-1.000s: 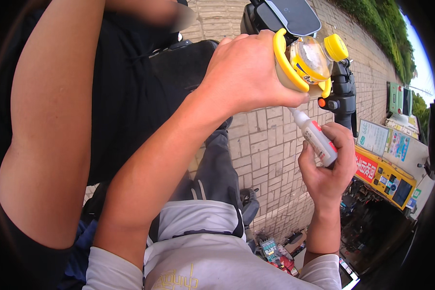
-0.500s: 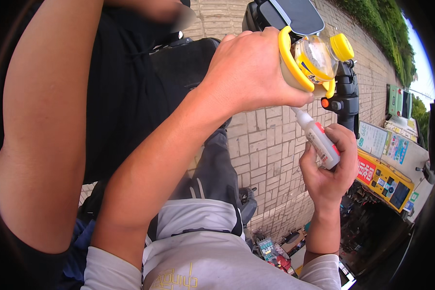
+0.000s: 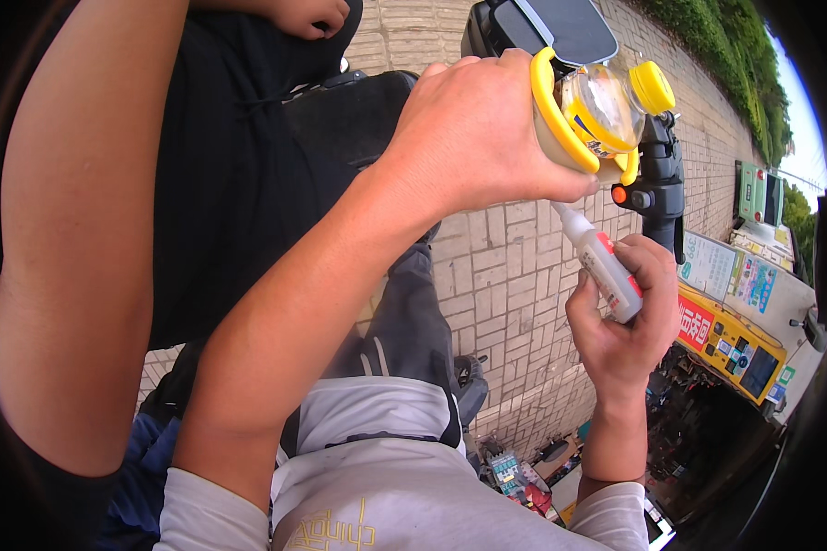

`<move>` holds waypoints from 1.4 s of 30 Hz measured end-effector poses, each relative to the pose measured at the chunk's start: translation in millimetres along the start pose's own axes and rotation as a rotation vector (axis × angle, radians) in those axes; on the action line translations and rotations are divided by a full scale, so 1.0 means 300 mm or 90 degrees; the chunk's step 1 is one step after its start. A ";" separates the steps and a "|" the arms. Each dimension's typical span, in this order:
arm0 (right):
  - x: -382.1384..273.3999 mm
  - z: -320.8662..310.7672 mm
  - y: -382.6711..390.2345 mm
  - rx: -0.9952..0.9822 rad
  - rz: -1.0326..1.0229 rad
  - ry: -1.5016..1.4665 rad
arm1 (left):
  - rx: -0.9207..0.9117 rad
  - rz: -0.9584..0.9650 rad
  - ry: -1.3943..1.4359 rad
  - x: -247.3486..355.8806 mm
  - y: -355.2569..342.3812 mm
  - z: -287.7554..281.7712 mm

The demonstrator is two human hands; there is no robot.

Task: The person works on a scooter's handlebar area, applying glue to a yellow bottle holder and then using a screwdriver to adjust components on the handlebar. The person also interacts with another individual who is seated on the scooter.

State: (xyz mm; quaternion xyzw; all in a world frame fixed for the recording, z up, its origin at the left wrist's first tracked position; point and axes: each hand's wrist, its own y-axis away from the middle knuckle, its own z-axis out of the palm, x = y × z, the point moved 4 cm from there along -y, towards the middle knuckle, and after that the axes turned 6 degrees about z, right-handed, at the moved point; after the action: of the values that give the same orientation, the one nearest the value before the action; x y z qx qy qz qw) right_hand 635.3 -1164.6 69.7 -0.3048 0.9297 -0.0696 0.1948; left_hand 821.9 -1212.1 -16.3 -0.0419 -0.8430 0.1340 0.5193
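Note:
My left hand (image 3: 487, 133) is closed around a pale cup holder with a thick yellow rim (image 3: 560, 115). A clear plastic bottle (image 3: 616, 96) with a yellow cap and yellow label sits tilted inside the holder. Below it, my right hand (image 3: 629, 308) grips a small white squeeze bottle (image 3: 608, 271) with a tapered nozzle and red markings. Its nozzle points up and left, its tip close to my left thumb and the lower side of the holder. Whether the tip touches the holder I cannot tell. My left fingertips are hidden behind the holder.
A black handlebar grip (image 3: 660, 174) with an orange button stands just right of the holder. Another person's arm (image 3: 83, 230) and dark clothing fill the left side; their hand (image 3: 311, 14) is at the top. Brick paving (image 3: 496, 294) lies below, with a yellow machine (image 3: 730, 344) at right.
The other person's hand, blurred at the top before, has drawn back left and now shows curled fingers. Both my hands and what they hold stay almost exactly in place.

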 end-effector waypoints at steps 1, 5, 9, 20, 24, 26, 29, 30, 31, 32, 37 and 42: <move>-0.003 0.000 0.000 0.001 -0.001 0.003 | 0.002 0.001 0.001 0.000 -0.001 -0.001; -0.006 0.002 0.000 0.015 -0.016 0.015 | -0.001 -0.002 0.005 -0.002 -0.002 -0.001; -0.007 0.009 -0.005 0.010 -0.011 0.002 | -0.002 -0.006 0.001 -0.002 -0.002 -0.005; -0.011 0.010 0.001 -0.003 -0.020 0.021 | 0.005 0.009 -0.011 -0.004 0.002 0.007; -0.009 0.004 0.015 -0.010 -0.010 0.009 | 0.002 0.009 -0.012 0.013 0.002 0.008; -0.006 -0.023 0.023 -0.014 -0.012 0.009 | 0.005 0.007 -0.012 0.045 -0.001 0.013; -0.004 -0.030 0.028 -0.007 -0.018 0.010 | 0.010 0.010 -0.015 0.052 0.002 0.013; -0.003 -0.030 0.028 -0.006 -0.019 0.006 | 0.007 0.008 -0.015 0.054 0.001 0.013; -0.002 -0.030 0.027 -0.004 -0.020 0.003 | 0.004 0.006 -0.015 0.055 0.001 0.013; -0.002 -0.030 0.027 -0.003 -0.021 0.000 | 0.005 0.008 -0.013 0.056 0.001 0.012; -0.008 -0.030 0.022 0.007 -0.033 0.014 | 0.012 0.015 -0.012 0.056 0.002 0.011; -0.010 -0.023 0.021 -0.002 -0.031 0.004 | 0.022 0.017 -0.010 0.053 0.000 0.011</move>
State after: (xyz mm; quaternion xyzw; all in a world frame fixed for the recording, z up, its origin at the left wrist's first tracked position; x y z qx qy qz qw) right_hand 631.3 -1157.8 75.4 -0.3273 0.9227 -0.0738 0.1897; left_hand 811.8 -1209.4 -3.8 -0.0432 -0.8440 0.1556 0.5115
